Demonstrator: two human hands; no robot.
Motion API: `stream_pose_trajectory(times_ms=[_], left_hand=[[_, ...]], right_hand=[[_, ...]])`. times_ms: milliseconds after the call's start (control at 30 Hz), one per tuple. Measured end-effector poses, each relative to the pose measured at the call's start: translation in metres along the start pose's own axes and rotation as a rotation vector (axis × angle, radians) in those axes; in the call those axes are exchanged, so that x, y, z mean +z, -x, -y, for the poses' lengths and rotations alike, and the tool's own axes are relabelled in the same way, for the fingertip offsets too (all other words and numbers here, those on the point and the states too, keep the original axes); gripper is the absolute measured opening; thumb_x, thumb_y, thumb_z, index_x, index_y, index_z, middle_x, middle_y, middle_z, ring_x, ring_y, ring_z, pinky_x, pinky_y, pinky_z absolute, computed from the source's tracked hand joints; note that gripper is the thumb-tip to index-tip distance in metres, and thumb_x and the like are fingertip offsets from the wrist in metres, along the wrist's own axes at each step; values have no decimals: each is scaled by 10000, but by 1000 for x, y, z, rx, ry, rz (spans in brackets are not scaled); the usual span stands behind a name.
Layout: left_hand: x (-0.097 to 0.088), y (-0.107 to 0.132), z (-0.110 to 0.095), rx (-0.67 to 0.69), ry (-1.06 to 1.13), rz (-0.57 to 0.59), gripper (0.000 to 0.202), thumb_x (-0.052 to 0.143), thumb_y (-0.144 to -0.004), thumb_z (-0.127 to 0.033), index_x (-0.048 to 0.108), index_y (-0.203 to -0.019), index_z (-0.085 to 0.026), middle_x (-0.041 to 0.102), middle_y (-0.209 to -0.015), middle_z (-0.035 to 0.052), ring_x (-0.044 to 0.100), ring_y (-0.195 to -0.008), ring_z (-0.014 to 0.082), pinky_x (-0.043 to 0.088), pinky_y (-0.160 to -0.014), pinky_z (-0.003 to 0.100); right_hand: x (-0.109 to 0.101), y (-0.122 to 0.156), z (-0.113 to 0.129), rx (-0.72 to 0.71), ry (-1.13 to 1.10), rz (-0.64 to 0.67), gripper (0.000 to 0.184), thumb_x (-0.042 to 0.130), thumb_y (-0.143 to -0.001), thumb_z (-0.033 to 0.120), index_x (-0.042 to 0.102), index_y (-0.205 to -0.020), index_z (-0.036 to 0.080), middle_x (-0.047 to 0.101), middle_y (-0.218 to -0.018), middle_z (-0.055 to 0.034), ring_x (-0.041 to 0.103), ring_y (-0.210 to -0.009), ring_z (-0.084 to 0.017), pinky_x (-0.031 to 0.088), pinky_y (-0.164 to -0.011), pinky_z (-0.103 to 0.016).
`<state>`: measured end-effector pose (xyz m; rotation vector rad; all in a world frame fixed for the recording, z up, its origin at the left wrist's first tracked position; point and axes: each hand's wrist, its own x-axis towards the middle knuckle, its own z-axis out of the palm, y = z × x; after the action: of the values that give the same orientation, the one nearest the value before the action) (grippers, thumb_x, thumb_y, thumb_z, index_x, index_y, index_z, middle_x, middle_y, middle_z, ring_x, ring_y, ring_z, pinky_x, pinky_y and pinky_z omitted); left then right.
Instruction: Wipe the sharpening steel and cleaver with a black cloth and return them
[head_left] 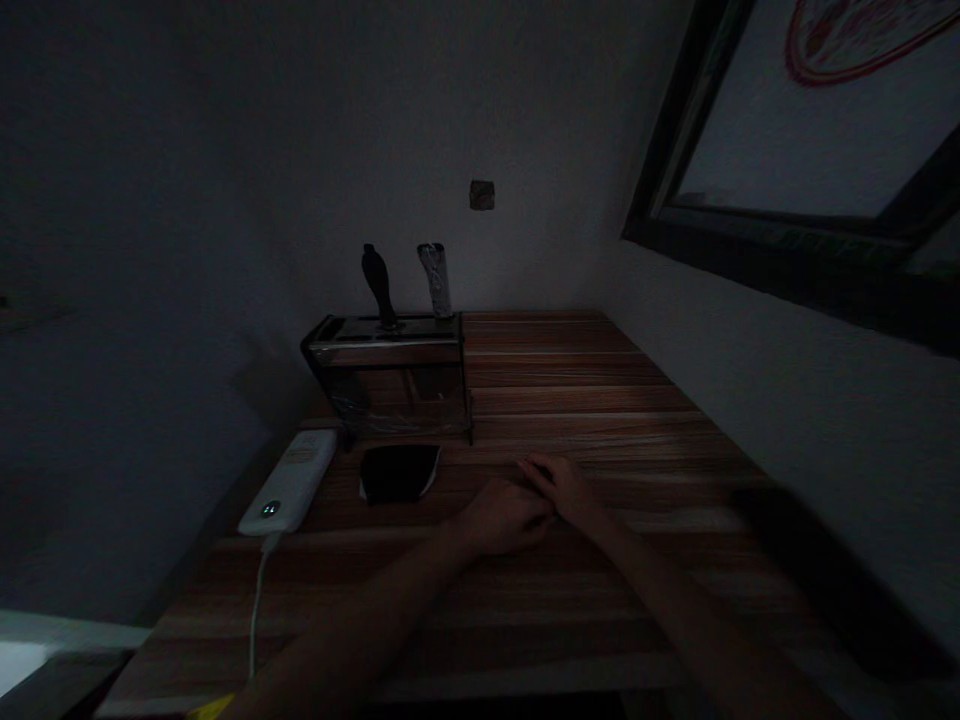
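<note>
Curled fingers on left hand (pixel 504 517), half-extended on right hand (pixel 571 492), in contact, mid-desk (pixel 577 365); can't tell if gripping anything. Black pouch (pixel 399 473) near left hand, inward of left edge. Could snag cable (pixel 259 595) by swinging left forearm (pixel 367 615) outward, dragging white device (pixel 292 480) toward front edge.

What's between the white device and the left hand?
In the head view, a small black item lies between the white device and the left hand.

Right of the rack (pixel 390 356) the tabletop (pixel 555 375) offers passage; black item (pixel 397 473) and power bank (pixel 294 482) obstruct the left.
</note>
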<state>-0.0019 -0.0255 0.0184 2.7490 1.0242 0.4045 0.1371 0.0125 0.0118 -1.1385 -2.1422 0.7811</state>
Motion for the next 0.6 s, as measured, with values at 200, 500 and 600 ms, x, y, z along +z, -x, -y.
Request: stream_pose_trajectory(times_ms=[200, 500, 600], left_hand=[[0, 0, 0, -4, -22, 11, 200, 417, -820, -262, 590, -760, -182, 661, -773, 28, 591, -686, 135, 408, -635, 228], [0, 0, 0, 11, -39, 0, 191, 417, -816, -259, 574, -741, -180, 656, -757, 18, 589, -681, 139, 402, -626, 231], [-1, 0, -1, 0, -32, 2, 195, 418, -818, -269, 579, -750, -181, 655, -760, 25, 587, -691, 140, 406, -642, 235]], right_hand=[[0, 0, 0, -6, 25, -2, 359, 375, -838, 428, 586, -693, 176, 600, -646, -4, 532, -608, -136, 361, -591, -239], [-1, 1, 2, 3, 30, 7, 347, 380, -840, 418, 575, -682, 178, 571, -608, 6, 529, -590, -131, 347, -570, -232], [-1, 1, 2, 0, 21, 10, 350, 387, -837, 424, 576, -678, 175, 568, -608, 7, 529, -595, -132, 347, -574, -232]])
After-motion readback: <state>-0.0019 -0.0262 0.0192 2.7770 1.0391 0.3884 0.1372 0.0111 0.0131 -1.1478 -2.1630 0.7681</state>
